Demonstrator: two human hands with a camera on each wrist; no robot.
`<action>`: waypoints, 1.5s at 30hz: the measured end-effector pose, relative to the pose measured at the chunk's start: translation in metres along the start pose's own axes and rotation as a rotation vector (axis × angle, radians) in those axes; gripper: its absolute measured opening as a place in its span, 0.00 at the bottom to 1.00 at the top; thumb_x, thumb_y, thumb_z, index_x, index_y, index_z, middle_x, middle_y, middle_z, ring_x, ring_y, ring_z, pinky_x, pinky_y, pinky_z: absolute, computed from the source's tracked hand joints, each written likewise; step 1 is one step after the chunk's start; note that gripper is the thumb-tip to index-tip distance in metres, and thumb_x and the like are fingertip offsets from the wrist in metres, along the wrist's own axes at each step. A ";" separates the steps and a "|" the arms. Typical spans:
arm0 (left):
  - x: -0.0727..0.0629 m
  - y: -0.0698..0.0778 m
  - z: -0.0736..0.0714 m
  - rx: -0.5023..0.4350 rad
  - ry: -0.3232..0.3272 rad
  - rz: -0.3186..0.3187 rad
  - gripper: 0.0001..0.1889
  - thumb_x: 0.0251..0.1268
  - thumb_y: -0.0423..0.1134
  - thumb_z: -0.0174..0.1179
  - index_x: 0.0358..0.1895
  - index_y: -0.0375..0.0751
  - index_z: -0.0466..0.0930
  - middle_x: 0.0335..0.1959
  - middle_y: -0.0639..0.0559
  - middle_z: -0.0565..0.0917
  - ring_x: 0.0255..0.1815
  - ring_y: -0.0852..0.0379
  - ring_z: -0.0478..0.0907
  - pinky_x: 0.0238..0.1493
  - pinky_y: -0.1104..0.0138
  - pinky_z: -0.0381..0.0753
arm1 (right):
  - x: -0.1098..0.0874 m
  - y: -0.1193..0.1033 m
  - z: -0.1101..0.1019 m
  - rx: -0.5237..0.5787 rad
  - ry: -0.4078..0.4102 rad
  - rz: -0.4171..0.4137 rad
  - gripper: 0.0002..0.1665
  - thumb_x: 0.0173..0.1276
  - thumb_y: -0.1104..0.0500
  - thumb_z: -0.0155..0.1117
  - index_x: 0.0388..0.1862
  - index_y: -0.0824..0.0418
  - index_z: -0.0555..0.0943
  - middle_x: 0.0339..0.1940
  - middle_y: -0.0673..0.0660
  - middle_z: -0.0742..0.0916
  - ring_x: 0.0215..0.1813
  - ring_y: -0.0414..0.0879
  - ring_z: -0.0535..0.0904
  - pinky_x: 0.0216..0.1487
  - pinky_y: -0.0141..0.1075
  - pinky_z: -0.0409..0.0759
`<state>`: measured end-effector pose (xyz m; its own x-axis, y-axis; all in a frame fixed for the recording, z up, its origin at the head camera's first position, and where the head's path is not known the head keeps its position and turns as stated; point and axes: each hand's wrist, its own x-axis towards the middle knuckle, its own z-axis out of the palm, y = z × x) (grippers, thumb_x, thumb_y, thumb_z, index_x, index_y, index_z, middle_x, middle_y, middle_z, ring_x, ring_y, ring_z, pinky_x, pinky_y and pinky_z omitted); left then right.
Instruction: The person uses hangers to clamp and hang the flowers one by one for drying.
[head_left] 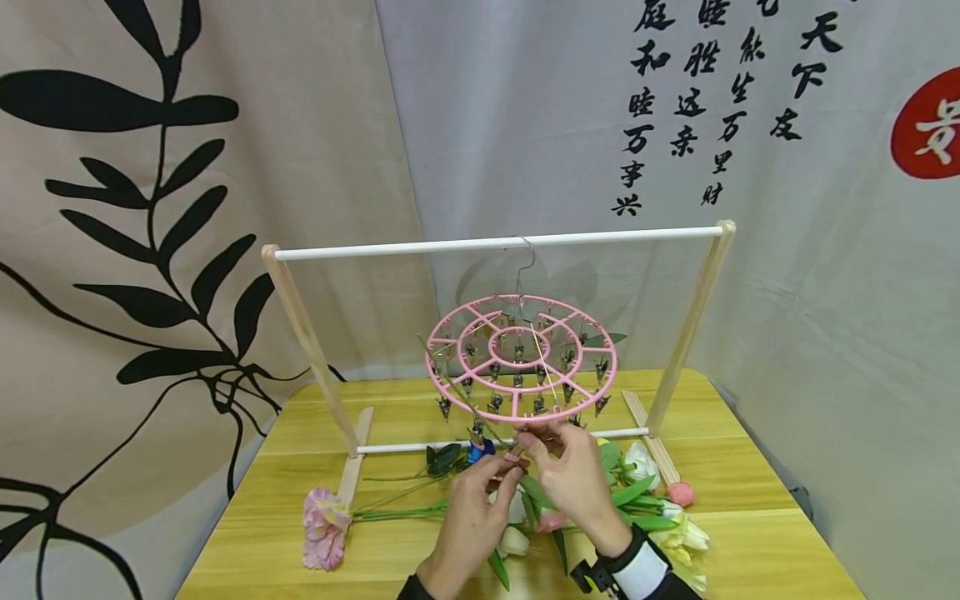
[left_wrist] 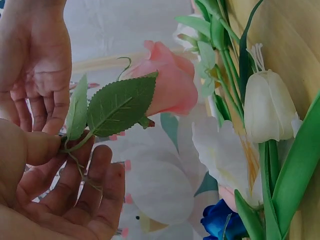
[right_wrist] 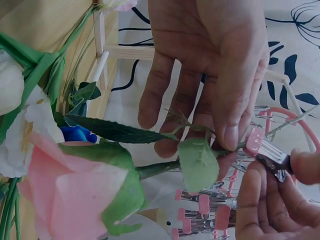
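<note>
A pink rose (right_wrist: 75,185) with green leaves (left_wrist: 122,107) hangs head down below the hands. My left hand (head_left: 480,508) pinches its stem between thumb and fingers; the thin stem slants up beside the pink round hanging rack (head_left: 465,404). My right hand (head_left: 573,479) grips a metal clip (right_wrist: 270,155) with a pink tip at the rack's front edge. That tip lies across the rose stem, right above the left fingertips. Other clips (right_wrist: 205,205) dangle around the rack.
A wooden stand (head_left: 303,342) carries the rack by a hook on its white top bar (head_left: 375,250). A blue flower (head_left: 480,451) is under the rack's front. Several artificial flowers lie on the table (head_left: 247,517), including a pink-purple bloom (head_left: 325,529) and white tulips (left_wrist: 267,107).
</note>
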<state>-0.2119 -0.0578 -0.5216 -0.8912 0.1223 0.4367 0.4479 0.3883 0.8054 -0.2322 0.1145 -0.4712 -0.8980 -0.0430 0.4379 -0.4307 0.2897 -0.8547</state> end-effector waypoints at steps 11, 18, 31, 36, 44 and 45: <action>0.002 -0.005 -0.004 -0.076 0.008 -0.085 0.08 0.91 0.38 0.67 0.59 0.50 0.95 0.52 0.52 0.98 0.52 0.54 0.95 0.51 0.69 0.94 | -0.007 -0.002 -0.004 -0.044 -0.056 0.015 0.12 0.84 0.56 0.78 0.60 0.58 0.94 0.52 0.53 0.98 0.51 0.44 0.97 0.58 0.35 0.95; 0.003 -0.010 -0.008 -0.084 0.055 -0.106 0.08 0.91 0.39 0.66 0.60 0.50 0.94 0.54 0.52 0.98 0.53 0.52 0.95 0.54 0.68 0.94 | -0.017 0.004 -0.008 -0.053 -0.115 -0.057 0.21 0.87 0.59 0.75 0.73 0.57 0.90 0.64 0.54 0.97 0.60 0.49 0.97 0.64 0.39 0.96; 0.008 -0.025 -0.019 -0.026 0.129 -0.125 0.10 0.90 0.38 0.67 0.61 0.51 0.96 0.57 0.53 0.97 0.56 0.51 0.95 0.52 0.66 0.95 | -0.039 0.022 -0.022 -0.148 -0.188 -0.141 0.10 0.89 0.59 0.72 0.61 0.55 0.95 0.55 0.53 0.98 0.51 0.42 0.96 0.52 0.35 0.96; 0.010 -0.031 -0.025 0.012 0.160 -0.124 0.10 0.89 0.35 0.68 0.61 0.48 0.96 0.59 0.50 0.97 0.60 0.47 0.95 0.54 0.68 0.94 | -0.049 0.032 -0.029 -0.181 -0.191 -0.087 0.08 0.88 0.58 0.74 0.54 0.45 0.95 0.50 0.48 0.98 0.48 0.36 0.94 0.48 0.33 0.95; 0.013 -0.035 -0.034 0.068 0.197 -0.115 0.11 0.89 0.34 0.68 0.62 0.42 0.96 0.58 0.45 0.96 0.59 0.44 0.95 0.54 0.67 0.96 | -0.058 0.045 -0.040 -0.228 -0.185 -0.062 0.08 0.86 0.57 0.75 0.51 0.41 0.95 0.45 0.40 0.97 0.44 0.36 0.93 0.44 0.32 0.92; 0.013 -0.036 -0.035 0.074 0.200 -0.110 0.11 0.89 0.34 0.68 0.63 0.42 0.95 0.59 0.45 0.96 0.60 0.44 0.95 0.55 0.66 0.96 | -0.058 0.046 -0.041 -0.235 -0.183 -0.065 0.09 0.86 0.58 0.76 0.50 0.42 0.95 0.45 0.40 0.97 0.44 0.37 0.93 0.44 0.32 0.92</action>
<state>-0.2367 -0.1021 -0.5306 -0.8995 -0.1049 0.4241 0.3356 0.4558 0.8244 -0.1959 0.1697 -0.5246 -0.8799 -0.2336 0.4138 -0.4740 0.4927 -0.7298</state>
